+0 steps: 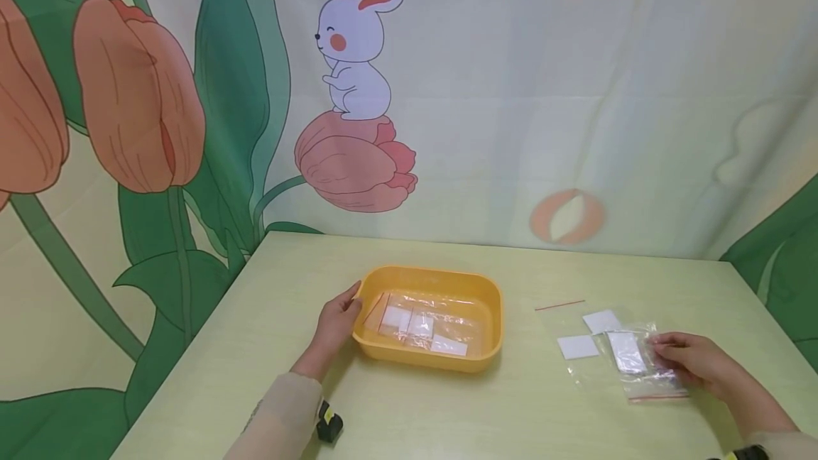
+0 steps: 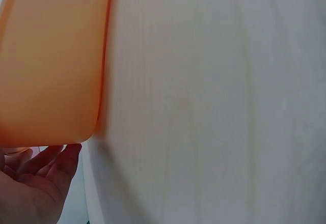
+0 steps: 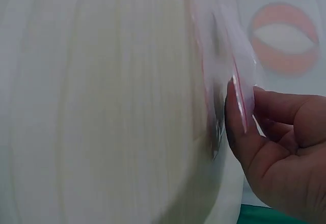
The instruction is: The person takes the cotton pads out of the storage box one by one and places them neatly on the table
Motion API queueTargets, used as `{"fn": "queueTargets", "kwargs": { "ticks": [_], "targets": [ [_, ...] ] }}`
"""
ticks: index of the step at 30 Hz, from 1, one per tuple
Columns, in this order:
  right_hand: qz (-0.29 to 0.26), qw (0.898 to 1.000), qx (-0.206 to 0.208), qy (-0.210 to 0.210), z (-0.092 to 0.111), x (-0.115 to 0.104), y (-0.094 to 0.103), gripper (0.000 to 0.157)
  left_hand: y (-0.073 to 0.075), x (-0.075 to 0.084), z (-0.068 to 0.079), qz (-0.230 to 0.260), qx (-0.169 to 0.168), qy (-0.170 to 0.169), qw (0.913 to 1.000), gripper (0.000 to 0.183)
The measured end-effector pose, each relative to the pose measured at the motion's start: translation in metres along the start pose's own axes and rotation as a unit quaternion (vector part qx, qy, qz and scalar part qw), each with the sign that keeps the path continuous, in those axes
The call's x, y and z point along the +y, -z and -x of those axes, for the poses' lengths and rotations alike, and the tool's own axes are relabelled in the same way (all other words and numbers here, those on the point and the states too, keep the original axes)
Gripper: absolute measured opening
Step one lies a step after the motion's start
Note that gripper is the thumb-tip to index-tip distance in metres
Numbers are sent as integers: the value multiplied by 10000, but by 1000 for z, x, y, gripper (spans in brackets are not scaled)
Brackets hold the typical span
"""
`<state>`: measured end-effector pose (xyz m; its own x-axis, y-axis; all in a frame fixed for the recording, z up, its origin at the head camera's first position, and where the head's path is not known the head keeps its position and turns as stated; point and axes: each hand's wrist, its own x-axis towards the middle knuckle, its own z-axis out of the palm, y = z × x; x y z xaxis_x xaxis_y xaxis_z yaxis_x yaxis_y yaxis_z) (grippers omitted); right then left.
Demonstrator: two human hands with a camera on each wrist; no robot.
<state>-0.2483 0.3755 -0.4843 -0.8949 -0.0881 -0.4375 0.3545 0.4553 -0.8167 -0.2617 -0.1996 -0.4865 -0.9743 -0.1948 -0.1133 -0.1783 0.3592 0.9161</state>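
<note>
On the table stands a yellow plastic basin (image 1: 427, 359) with several clear zip-lock bags (image 1: 418, 325) inside, each with a red seal line and a white piece in it. At its left end, my left hand (image 1: 336, 318) grips the rim; in the left wrist view its fingers (image 2: 63, 170) lie against the basin's outer end wall. To the right, my right hand (image 1: 696, 364) pinches the edge of a clear zip-lock bag (image 1: 626, 353) between thumb and fingers. That bag also holds a white piece. The right wrist view shows the pinched bag (image 3: 242, 89) upright in side view.
Other zip-lock bags (image 1: 578, 347) with white pieces lie just left of the held one, partly overlapped by it. The pale wooden-look table (image 1: 511, 410) ends at a printed curtain (image 1: 486, 126) with tulips and a rabbit behind.
</note>
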Motion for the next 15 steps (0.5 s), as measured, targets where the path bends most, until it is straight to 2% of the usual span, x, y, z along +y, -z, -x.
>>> {"fn": "queueTargets", "kwargs": {
  "ticks": [3,6,15],
  "targets": [
    [427,9989,164,-99,-1,-3,-3,37,0,0,0,6,-4,4,10000,49],
    [660,9975,219,-131,-2,-3,-5,42,0,0,0,4,-1,40,10000,49],
    [983,9943,394,-139,-4,-4,-8,39,0,1,0,-21,15,95,10000,48]
  ]
}}
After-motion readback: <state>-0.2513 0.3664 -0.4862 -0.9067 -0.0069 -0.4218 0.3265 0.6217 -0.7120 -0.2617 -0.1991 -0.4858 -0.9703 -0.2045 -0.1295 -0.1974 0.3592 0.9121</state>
